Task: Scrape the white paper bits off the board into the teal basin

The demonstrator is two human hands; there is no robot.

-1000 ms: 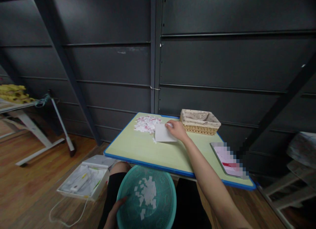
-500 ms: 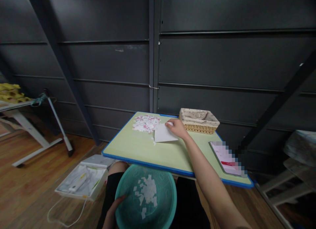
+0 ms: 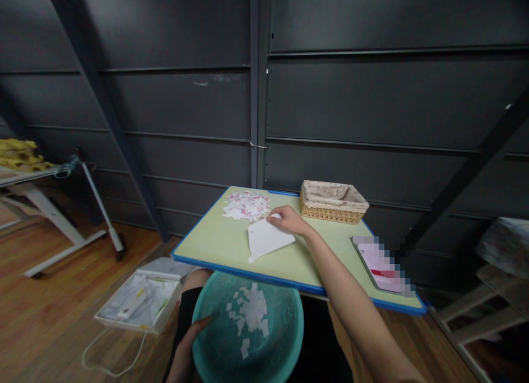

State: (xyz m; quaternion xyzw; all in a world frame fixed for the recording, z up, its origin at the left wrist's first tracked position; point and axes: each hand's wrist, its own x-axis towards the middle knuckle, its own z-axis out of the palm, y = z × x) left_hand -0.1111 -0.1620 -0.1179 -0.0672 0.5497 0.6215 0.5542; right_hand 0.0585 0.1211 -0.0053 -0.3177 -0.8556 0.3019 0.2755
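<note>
My right hand (image 3: 287, 220) pinches the upper edge of a white card (image 3: 269, 241), which stands tilted on the yellow-green table. A small scrap of paper (image 3: 250, 259) lies at the card's lower left corner. Behind it spreads a heap of white and pinkish paper pieces (image 3: 247, 205). Below the table's front edge, my left hand (image 3: 193, 339) grips the left rim of a green plastic basket (image 3: 298, 322), thumb inside. Several white paper pieces (image 3: 253, 312) lie at the bottom of that basket.
A cloth-lined wicker basket (image 3: 334, 211) stands at the table's back right. A tablet or phone (image 3: 378, 267), partly pixelated, lies at the right. On the floor to the left is an open white box (image 3: 138, 303) with a cable. The table (image 3: 206, 248) has a blue edge.
My right hand has moved the card left and toward the table's front edge, with the small scrap now at its corner. The green basket has shifted slightly right.
</note>
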